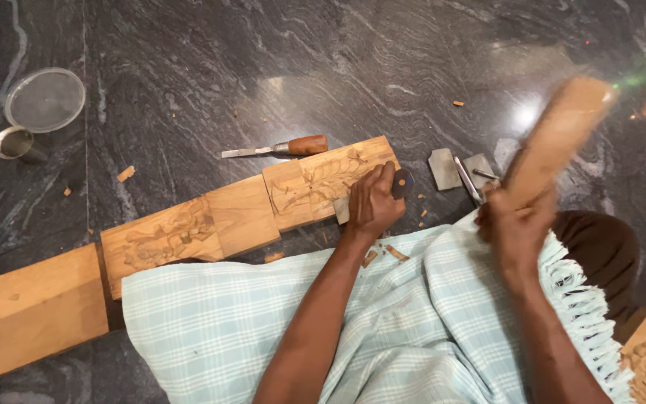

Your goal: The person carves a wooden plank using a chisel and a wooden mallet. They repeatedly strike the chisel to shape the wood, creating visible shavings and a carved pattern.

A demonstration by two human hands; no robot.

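Left hand [374, 202] fisted round chisel [400, 183] on carved plank [315, 183] near its right end — right hand [516, 224] clenching raised mallet [558, 135], up and rightward of chisel.

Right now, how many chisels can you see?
3: one in the left hand on the carved plank, a wooden-handled chisel behind it, a metal one beside the mallet. Cloth may hide more.

Pale blue checked cloth [263, 329] with white fringe, tan carved wooden plank [241, 217], dark grey veined stone floor [263, 67], reddish-brown chisel handle [307, 144]
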